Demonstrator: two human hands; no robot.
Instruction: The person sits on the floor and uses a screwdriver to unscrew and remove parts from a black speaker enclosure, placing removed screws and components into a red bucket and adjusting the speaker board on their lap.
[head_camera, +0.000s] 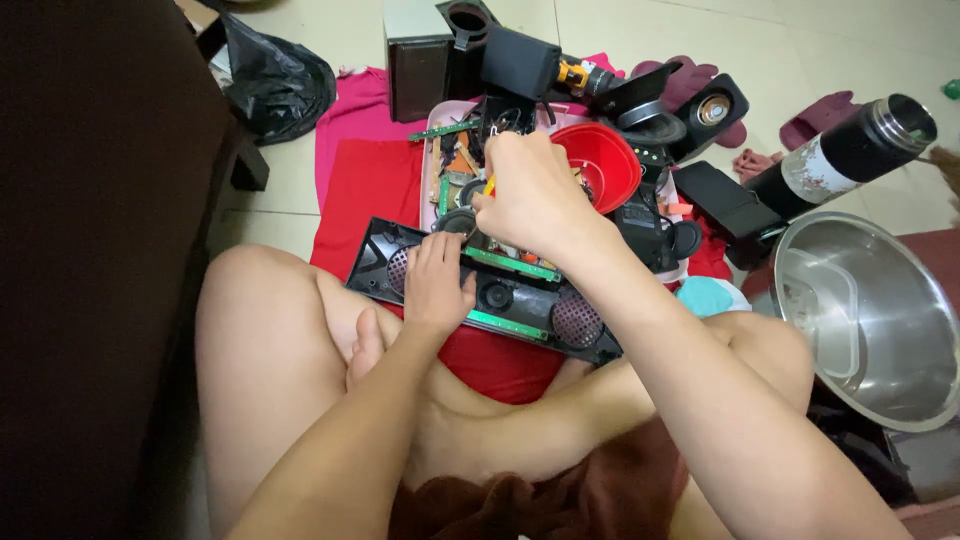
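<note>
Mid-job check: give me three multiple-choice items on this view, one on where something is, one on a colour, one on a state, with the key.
1. Where does the left hand rest?
A. on the black speaker panel
B. inside the steel pot
C. on the black bag

2. What colour is the bowl behind the right hand?
A. blue
B. red
C. white

3. How is the black flask lying?
A. upright with its lid on
B. upside down in the bowl
C. tilted on its side, mouth open

Key: 1 A, the fingers press on the black speaker panel across the lap. 2 B, the bowl is plainly red. 3 C, the flask leans over near the steel pot and its open mouth shows.
</note>
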